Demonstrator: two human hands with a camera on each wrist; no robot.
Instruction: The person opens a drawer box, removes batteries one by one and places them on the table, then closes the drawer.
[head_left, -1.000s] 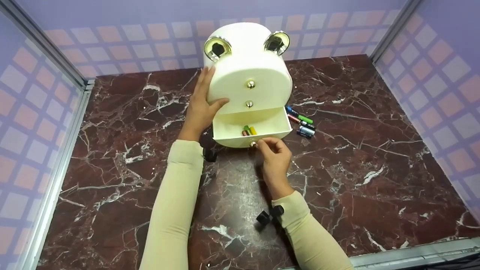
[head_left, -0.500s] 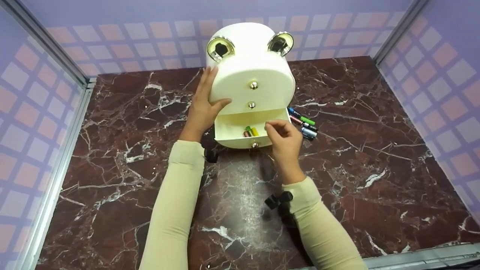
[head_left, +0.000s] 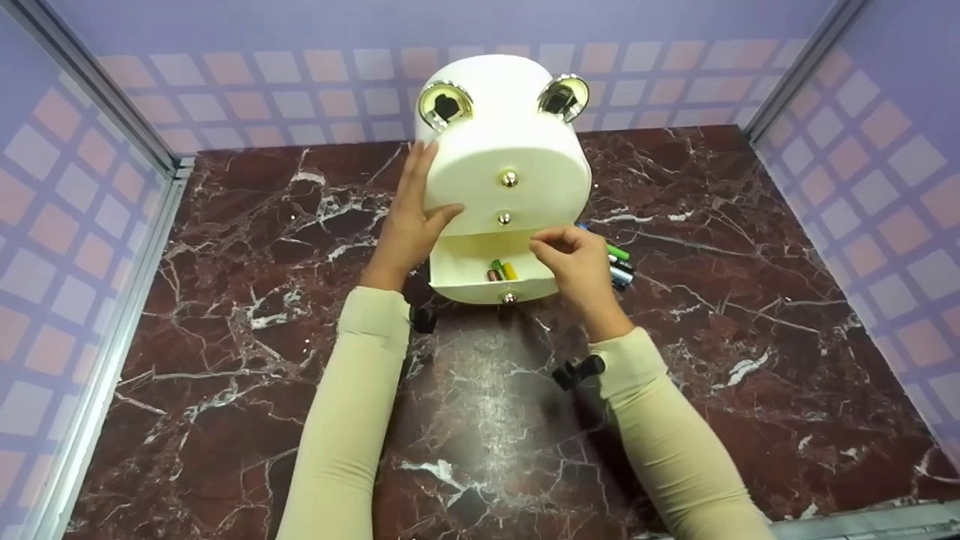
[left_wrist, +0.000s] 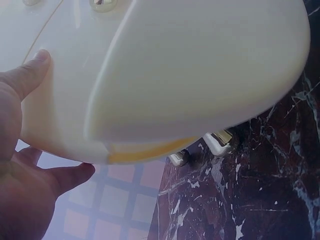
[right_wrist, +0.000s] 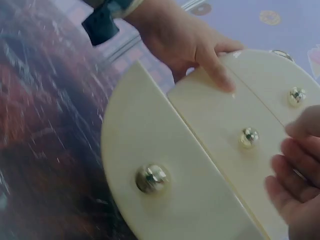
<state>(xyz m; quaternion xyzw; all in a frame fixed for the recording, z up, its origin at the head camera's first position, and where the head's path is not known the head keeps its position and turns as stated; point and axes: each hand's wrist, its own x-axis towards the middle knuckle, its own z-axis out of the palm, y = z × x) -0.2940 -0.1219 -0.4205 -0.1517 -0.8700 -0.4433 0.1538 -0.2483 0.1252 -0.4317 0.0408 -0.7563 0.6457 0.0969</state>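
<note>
A cream drawer box [head_left: 457, 176] with two round gold-rimmed pieces on top stands at the back of the table. Its bottom drawer [head_left: 450, 291] is pulled out. Inside lie green, yellow [head_left: 510, 271] and reddish pen-like pieces, partly hidden by the drawer front. My left hand [head_left: 409, 232] rests against the box's left side, fingers extended and thumb on the front face. My right hand [head_left: 581, 262] hovers over the drawer's right side, fingers loosely bent, thumb near the index finger; nothing shows between them. The drawer's round knob [right_wrist: 151, 178] is untouched.
Several pens, one with a green end [head_left: 617, 253], lie on the dark marbled table [head_left: 720, 300] to the box's right, partly behind my right hand. A tiled wall [head_left: 300, 90] rises behind the box, and panels stand left and right.
My right hand has let go of the bottom drawer's knob and moved up and to the right, over the drawer's right side. My left hand keeps its place on the box.
</note>
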